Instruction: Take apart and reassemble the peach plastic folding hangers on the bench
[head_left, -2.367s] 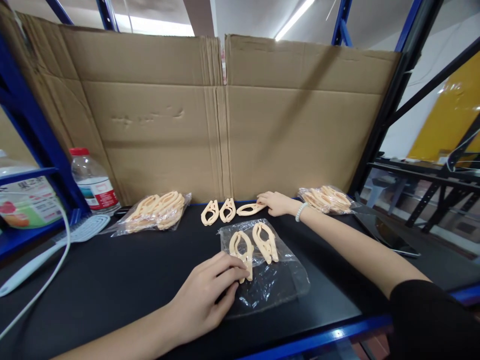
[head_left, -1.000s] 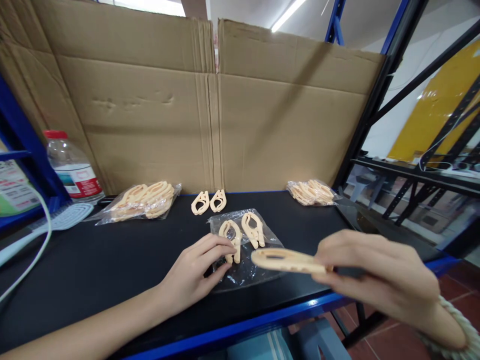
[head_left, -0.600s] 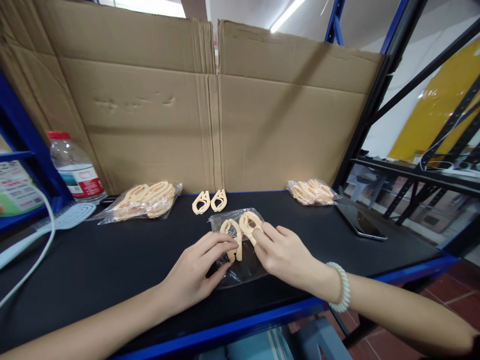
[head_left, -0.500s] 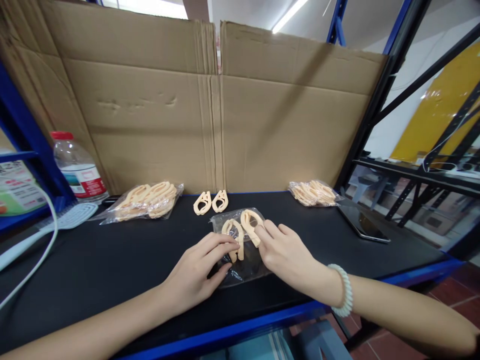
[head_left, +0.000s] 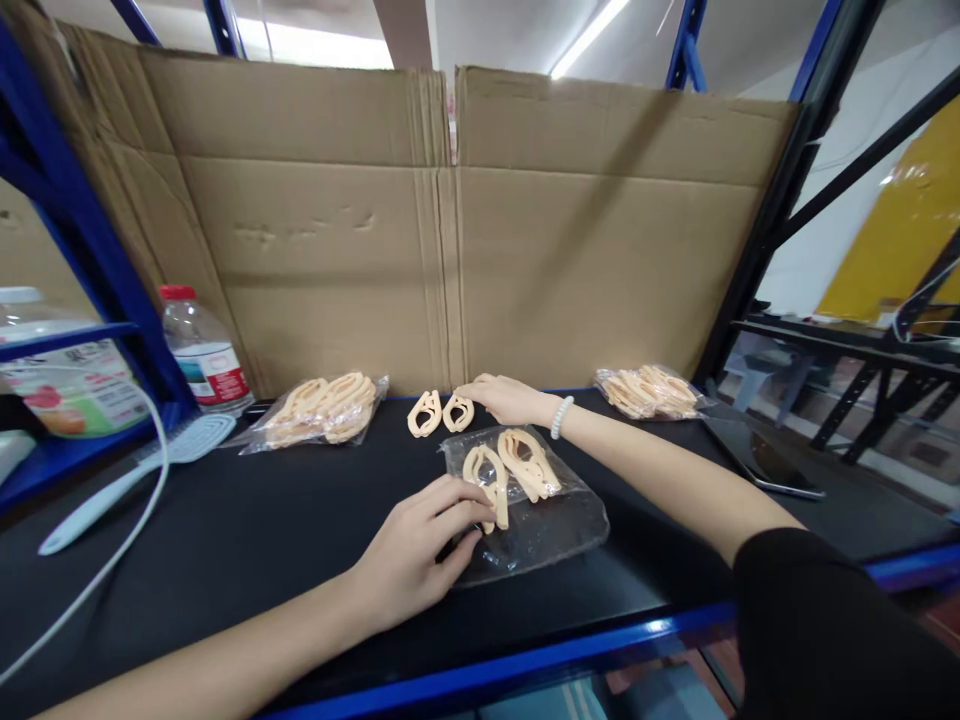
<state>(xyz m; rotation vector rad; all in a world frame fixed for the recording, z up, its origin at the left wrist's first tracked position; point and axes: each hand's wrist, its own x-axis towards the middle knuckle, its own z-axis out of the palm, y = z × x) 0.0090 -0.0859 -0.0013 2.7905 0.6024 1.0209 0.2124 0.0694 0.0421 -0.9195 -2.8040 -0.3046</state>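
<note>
A clear plastic bag (head_left: pixel 555 535) lies flat on the black table, with two beige folded plastic hangers, a left one (head_left: pixel 474 462) and a right one (head_left: pixel 529 465), on or in it; I cannot tell which. My left hand (head_left: pixel 431 540) is closed, thumb and fingers pinching the lower end of the left hanger at the bag's edge. Farther back, two loose hangers stand side by side near the cardboard, a left one (head_left: pixel 425 420) and a right one (head_left: pixel 457 418). My right hand (head_left: pixel 506 398) reaches over the bag, its fingers closed at the top of the right loose hanger.
Bags of hangers lie at back left (head_left: pixel 322 410) and back right (head_left: pixel 651 390). A phone (head_left: pixel 765 460) rests at the right. On the left are a red-capped bottle (head_left: pixel 206 360), a pale blue fly swatter (head_left: pixel 199 438) and a white cable (head_left: pixel 112 565). The cardboard wall (head_left: pixel 337 280) closes off the back.
My right hand has left the right hanger on the bag and moved back to the right loose hanger. My left hand keeps its place at the bag. The view has shifted slightly.
</note>
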